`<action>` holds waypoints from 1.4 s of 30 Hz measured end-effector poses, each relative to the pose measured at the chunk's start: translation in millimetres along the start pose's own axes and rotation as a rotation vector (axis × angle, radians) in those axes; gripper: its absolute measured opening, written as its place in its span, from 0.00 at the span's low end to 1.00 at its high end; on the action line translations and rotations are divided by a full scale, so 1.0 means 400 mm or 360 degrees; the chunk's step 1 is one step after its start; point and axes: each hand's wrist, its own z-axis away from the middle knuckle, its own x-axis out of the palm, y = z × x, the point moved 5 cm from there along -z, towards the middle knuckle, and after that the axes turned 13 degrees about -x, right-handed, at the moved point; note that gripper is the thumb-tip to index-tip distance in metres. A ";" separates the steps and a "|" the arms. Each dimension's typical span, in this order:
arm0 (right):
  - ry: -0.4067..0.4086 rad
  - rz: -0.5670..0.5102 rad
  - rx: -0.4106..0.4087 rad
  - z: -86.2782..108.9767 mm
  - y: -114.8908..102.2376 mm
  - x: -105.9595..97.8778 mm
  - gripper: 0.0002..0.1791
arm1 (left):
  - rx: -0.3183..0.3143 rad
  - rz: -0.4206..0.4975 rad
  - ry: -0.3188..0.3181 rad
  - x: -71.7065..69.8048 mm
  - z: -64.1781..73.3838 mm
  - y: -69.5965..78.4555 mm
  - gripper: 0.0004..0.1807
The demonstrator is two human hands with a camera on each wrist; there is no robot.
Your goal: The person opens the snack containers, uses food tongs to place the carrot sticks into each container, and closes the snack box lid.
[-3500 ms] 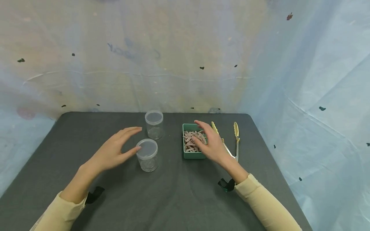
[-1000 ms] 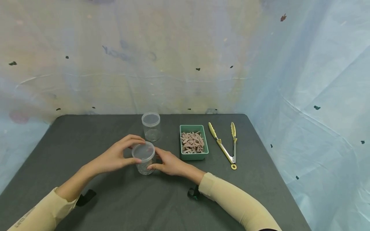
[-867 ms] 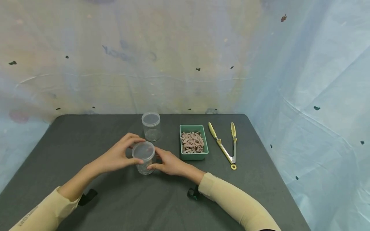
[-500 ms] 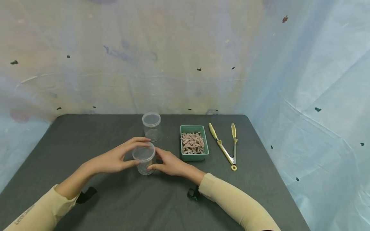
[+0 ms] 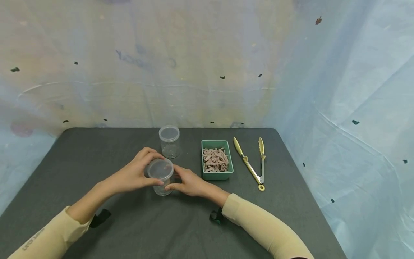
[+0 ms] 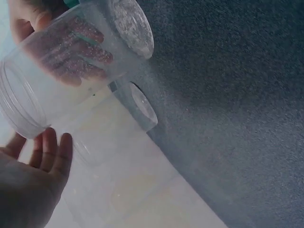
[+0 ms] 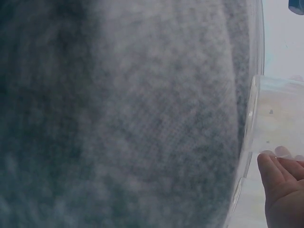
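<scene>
A clear plastic jar (image 5: 162, 187) with a translucent screw lid (image 5: 160, 168) stands upright on the dark table. My left hand (image 5: 130, 175) grips the lid's edge, thumb in front and fingers at the back. From the right, my right hand (image 5: 191, 183) holds the jar's body lower down, thumb in front and fingers partly hidden behind. Through the clear wall in the left wrist view, the right hand's fingers show, while the left hand (image 6: 35, 173) is at the lid end. The right wrist view catches only the hand's edge (image 7: 285, 197) beside clear plastic.
A second lidded jar (image 5: 169, 145) stands just behind the first. To the right is a green box (image 5: 217, 176) of pale brownish strips (image 5: 215, 160). Metal tongs (image 5: 253, 169) with yellow tips lie spread farther right. A plastic sheet (image 5: 194, 72) hangs behind the table.
Both hands have come in from apart onto the near jar. Half a second ago the left fingers were spread wider around the lid; now they have turned back and grip it. The right hand stays put.
</scene>
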 end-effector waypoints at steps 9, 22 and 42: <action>-0.0005 0.0002 0.0014 0.001 0.002 -0.003 0.45 | 0.0072 0.0081 -0.0237 0.008 0.009 0.008 0.43; -0.0005 -0.0001 0.0035 0.003 0.006 -0.002 0.45 | 0.0161 0.0035 -0.0136 -0.002 0.010 0.018 0.32; -0.0005 -0.0015 0.0061 -0.001 0.003 -0.001 0.42 | 0.0263 -0.0016 -0.0238 -0.002 0.024 0.038 0.31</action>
